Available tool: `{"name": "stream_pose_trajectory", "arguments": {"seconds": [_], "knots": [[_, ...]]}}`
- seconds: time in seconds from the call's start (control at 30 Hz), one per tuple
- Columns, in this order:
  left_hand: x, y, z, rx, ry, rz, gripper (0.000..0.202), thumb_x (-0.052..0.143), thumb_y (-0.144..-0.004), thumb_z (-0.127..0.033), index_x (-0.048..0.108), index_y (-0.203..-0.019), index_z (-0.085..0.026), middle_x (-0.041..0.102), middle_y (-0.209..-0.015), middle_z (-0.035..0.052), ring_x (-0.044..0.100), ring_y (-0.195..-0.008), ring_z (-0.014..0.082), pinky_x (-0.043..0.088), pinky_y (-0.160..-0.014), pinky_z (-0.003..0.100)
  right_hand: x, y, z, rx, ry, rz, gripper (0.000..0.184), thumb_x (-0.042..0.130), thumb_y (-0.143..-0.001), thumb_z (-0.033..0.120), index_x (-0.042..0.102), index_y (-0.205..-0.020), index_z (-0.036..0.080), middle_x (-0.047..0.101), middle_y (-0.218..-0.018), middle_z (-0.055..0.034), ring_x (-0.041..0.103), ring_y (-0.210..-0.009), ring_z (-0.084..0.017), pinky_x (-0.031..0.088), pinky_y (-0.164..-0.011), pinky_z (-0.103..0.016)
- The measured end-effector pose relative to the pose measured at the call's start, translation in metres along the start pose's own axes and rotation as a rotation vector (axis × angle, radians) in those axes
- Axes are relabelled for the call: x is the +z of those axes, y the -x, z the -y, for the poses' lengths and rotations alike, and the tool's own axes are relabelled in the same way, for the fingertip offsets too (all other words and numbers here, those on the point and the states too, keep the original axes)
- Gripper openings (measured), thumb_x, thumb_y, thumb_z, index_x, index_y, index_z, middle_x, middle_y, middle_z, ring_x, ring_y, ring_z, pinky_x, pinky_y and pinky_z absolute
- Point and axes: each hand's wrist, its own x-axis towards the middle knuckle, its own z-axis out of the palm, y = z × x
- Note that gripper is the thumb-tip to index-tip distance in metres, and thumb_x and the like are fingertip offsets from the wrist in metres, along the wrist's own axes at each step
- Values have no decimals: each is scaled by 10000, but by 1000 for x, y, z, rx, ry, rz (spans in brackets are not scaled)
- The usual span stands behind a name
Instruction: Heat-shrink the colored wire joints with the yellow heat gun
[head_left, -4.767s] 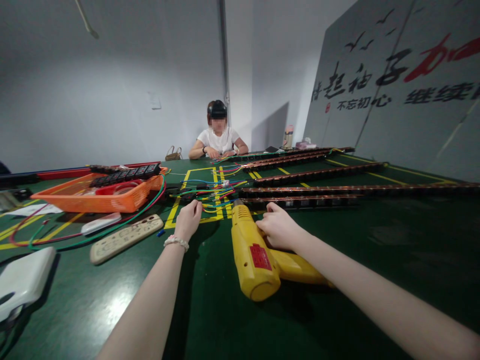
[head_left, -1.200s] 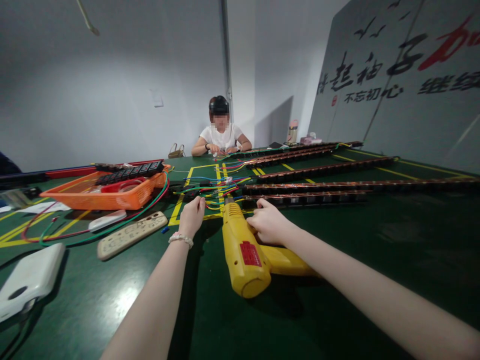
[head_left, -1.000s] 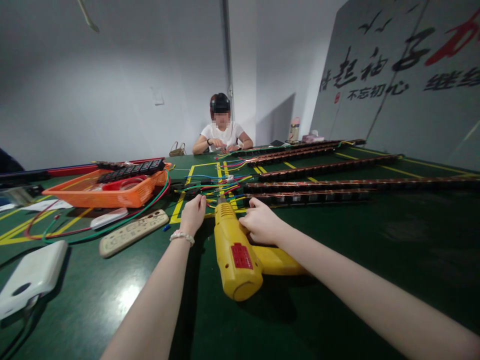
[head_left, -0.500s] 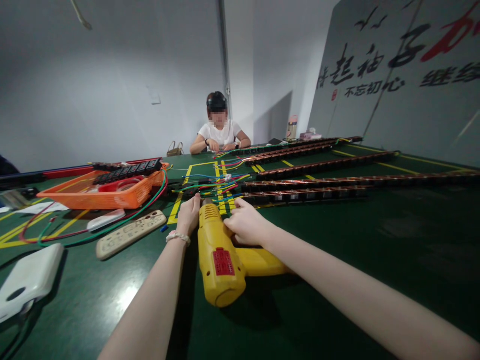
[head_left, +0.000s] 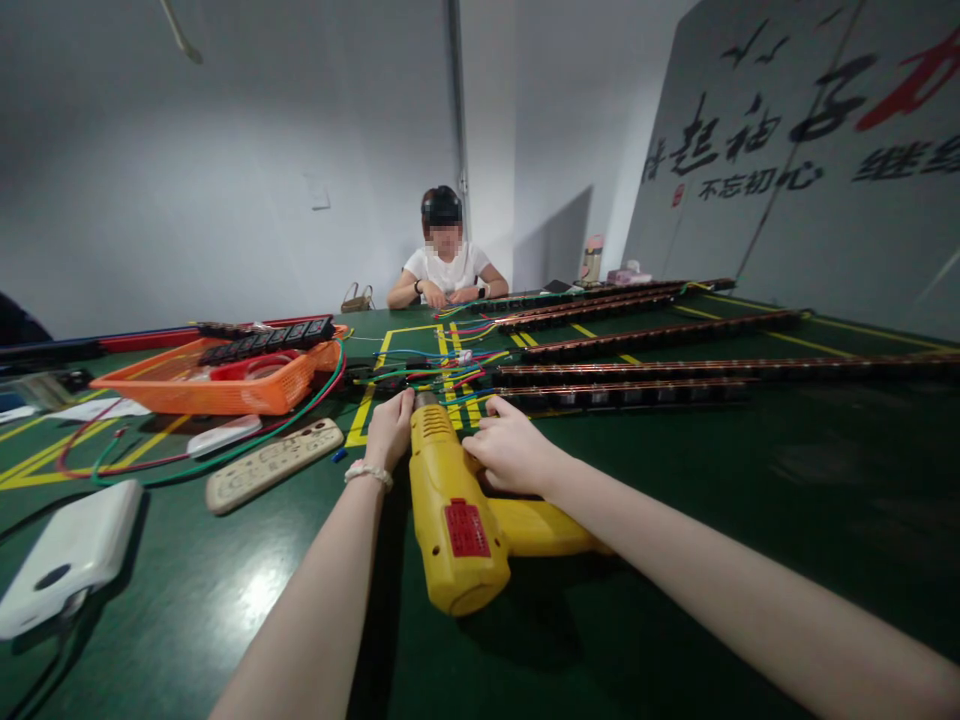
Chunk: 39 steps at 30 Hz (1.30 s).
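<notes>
Green bench (head_left: 697,560) before us | yellow heat gun (head_left: 452,505) between our hands, barrel pointing away from us | right hand (head_left: 514,447), nearer its body: fingers grasping it | left hand (head_left: 388,430): fingers clenched just left of its nozzle (head_left: 424,398), any hold hidden | coloured wires (head_left: 465,379) just beyond

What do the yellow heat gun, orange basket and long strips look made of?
Yellow heat gun: likely hard plastic, satin, dark round recesses like screw holes; nozzle grayish, probably metal.
Orange basket: probably plastic, slight sheen, perforated walls.
Long strips: dull black bodies, perhaps plastic; shiny copper-coloured lines suggest copper wire, coating unclear.
</notes>
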Motion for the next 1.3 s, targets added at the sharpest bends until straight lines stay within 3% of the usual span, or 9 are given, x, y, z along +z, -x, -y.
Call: {"name": "stream_pose_trajectory", "arguments": {"seconds": [0.47, 0.87, 1.3], "knots": [[2, 1, 1, 1, -26, -8, 447, 299, -898, -484, 506, -618, -203, 580, -603, 17, 480, -562, 138, 291, -528, 244, 6, 31, -23, 100, 31, 73, 154, 530, -660, 178, 663, -728, 139, 686, -685, -82, 570, -649, -178, 225, -857, -347], [-1, 4, -3, 16, -65, 7, 400, 326, -900, -464, 498, -645, -208, 506, -542, -7, 476, -537, 132, 278, -526, 237, 5, 75, -53, 227, 92, 63, 146, 504, -692, 138, 649, -683, 150, 663, -649, -71, 554, -628, -173, 241, -825, -340], [-3, 5, -6, 42, -106, 3, 385, 321, -898, -450, 449, -620, -217, 481, -539, -11, 440, -529, 137, 252, -529, 248, 3, 73, -51, 202, 103, 87, 151, 509, -685, 134, 660, -678, 148, 678, -659, -76, 569, -643, -177, 238, -841, -348]]}}
